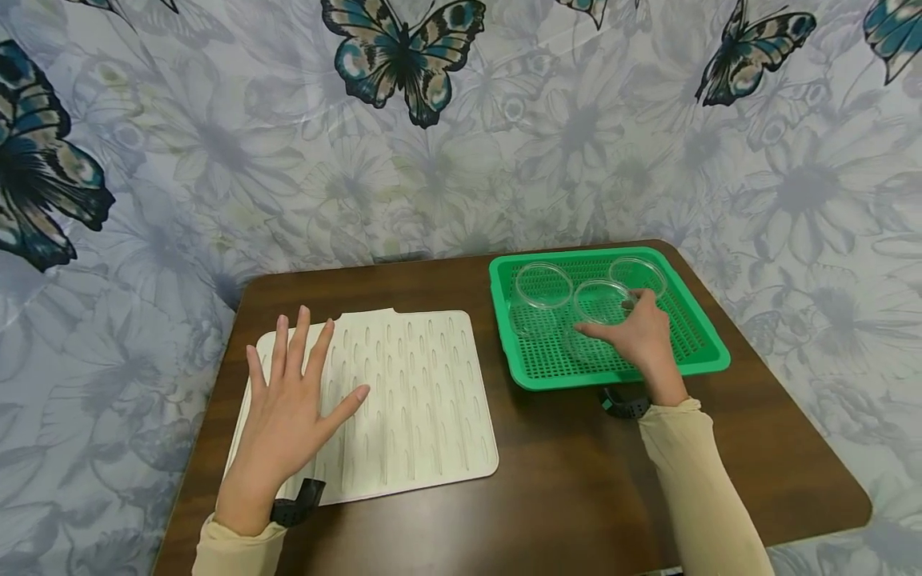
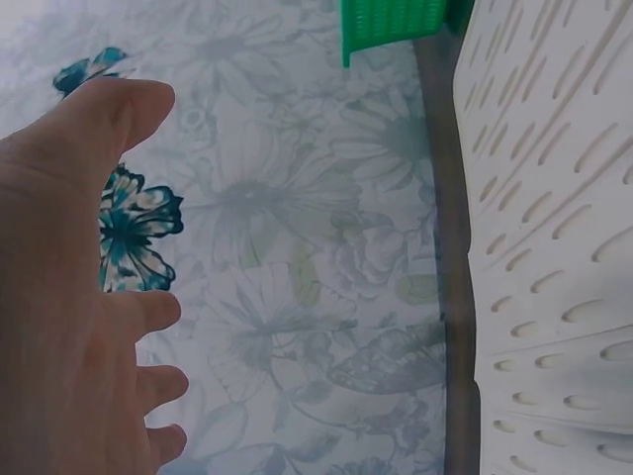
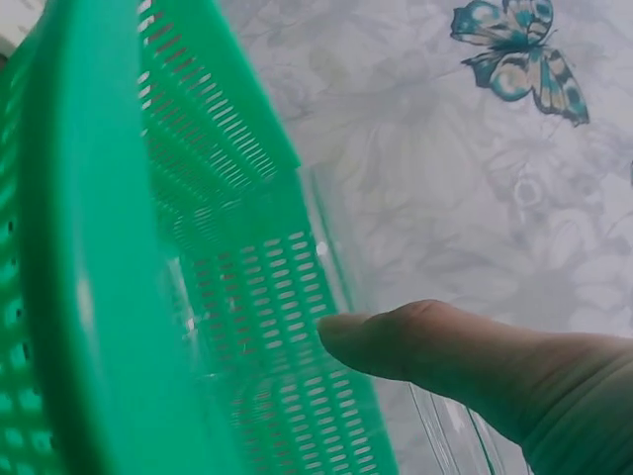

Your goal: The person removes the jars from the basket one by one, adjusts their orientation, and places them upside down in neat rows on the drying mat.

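Note:
In the head view my right hand (image 1: 637,334) is in the green basket (image 1: 691,340) at the nearest clear cup (image 1: 592,307). Its thumb lies along the near side, and the fingers bend round the right side, partly seen through the wall. The thumb (image 3: 396,341) overlaps the clear wall in the right wrist view; the other fingers are hidden there. Two more clear cups stand behind, one at the left (image 1: 543,286) and one at the right (image 1: 638,274). My left hand (image 1: 288,412), fingers spread and holding nothing, is over the left side of a white ridged mat (image 1: 410,400).
The mat and the basket share a brown wooden table (image 1: 547,472), basket to the right. The basket has slotted sides and a raised rim. A wall covering with butterflies and flowers (image 1: 576,136) rises behind the table's far edge.

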{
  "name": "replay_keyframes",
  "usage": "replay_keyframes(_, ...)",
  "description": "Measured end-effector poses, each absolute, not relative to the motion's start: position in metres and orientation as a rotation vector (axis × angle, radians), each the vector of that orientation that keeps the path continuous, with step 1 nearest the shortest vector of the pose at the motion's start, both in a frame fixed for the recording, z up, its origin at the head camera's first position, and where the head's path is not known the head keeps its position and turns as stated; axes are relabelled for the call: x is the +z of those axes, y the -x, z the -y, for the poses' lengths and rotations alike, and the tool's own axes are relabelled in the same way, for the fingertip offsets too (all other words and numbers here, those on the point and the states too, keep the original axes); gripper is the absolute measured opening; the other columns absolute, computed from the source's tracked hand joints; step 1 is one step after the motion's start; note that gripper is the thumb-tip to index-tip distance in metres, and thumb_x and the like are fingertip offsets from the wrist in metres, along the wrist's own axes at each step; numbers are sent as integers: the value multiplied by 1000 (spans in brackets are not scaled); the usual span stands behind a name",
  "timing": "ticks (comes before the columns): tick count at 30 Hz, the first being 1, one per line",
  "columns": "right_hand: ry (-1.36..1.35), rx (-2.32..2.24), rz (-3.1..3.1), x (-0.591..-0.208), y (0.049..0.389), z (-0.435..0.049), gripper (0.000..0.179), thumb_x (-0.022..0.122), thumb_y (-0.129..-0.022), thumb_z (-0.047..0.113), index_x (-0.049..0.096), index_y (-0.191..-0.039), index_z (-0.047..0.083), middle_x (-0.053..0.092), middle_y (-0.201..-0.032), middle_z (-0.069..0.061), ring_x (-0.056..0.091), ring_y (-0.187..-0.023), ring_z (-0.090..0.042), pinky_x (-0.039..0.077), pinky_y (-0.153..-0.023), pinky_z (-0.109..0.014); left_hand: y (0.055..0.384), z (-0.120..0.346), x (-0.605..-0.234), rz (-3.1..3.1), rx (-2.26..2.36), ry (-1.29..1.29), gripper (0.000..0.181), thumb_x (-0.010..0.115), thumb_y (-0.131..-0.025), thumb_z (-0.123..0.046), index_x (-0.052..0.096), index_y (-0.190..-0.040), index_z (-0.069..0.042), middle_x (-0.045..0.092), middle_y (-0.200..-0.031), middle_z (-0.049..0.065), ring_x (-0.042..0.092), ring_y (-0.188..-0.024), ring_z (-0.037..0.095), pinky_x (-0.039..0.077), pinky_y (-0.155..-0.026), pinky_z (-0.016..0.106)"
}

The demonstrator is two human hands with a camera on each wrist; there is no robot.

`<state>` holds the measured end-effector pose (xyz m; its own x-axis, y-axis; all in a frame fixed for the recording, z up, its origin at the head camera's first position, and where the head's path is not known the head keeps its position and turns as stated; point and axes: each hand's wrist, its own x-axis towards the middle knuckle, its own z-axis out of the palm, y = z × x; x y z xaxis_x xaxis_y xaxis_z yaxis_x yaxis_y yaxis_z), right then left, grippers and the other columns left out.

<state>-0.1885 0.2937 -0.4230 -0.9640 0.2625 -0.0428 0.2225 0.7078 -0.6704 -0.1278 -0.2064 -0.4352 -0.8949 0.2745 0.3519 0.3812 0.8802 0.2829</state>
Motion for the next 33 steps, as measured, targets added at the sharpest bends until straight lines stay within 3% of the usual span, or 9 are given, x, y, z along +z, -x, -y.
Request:
replay_keyframes(9, 321, 1104, 2748, -393, 180, -273, 122, 95, -86, 46, 21, -168, -5, 45, -157, -36, 42, -140, -60, 46, -105, -72, 135, 205, -432, 2707, -522, 512, 105, 72, -99, -63, 16, -178, -22, 1, -184, 10, -4, -168, 38, -1, -125, 77)
replay_keyframes(14, 164, 1044, 2622, -376, 169, -256, 114, 99, -82, 36, 32, -165, -4, 50, -153, -34, 46, -139, -56, 38, -111, -74, 141, 202, -428, 2663, -584, 553, 108, 77, -97, -59, 17, -178, -23, 4, -184, 7, 2, -169, 36, 10, -127, 75)
replay_keyframes(18, -5, 1020, 2459, -369, 159, -238, 108, 104, -74, 28, 45, -160, -1, 56, -146, -28, 53, -132, -48, 40, -104, -69, 143, 197, -424, 2626, -658, 606, 110, 83, -93, -56, 20, -178, -24, 7, -184, 5, 6, -169, 34, 21, -124, 75)
replay_keyframes(24, -308, 918, 2252, -356, 152, -211, 103, 106, -65, 17, 56, -153, 2, 58, -145, -21, 53, -137, -38, 45, -101, -61, 151, 181, -409, 2517, -758, 705, 114, 89, -88, -54, 24, -177, -23, 12, -183, 0, 10, -169, 31, 33, -119, 76)
replay_keyframes(28, -488, 834, 2180, -354, 156, -185, 105, 107, -60, 11, 56, -151, 1, 56, -144, -25, 53, -134, -42, 48, -102, -61, 156, 174, -396, 2434, -870, 754, 114, 89, -87, -52, 25, -176, -22, 16, -182, -1, 17, -167, 29, 37, -118, 71)
replay_keyframes(33, -663, 681, 2149, -358, 162, -151, 111, 110, -52, 10, 55, -147, -1, 55, -139, -29, 53, -128, -50, 43, -105, -68, 160, 164, -381, 2358, -1009, 832, 116, 93, -85, -48, 26, -176, -23, 20, -181, 1, 23, -165, 26, 38, -120, 65)
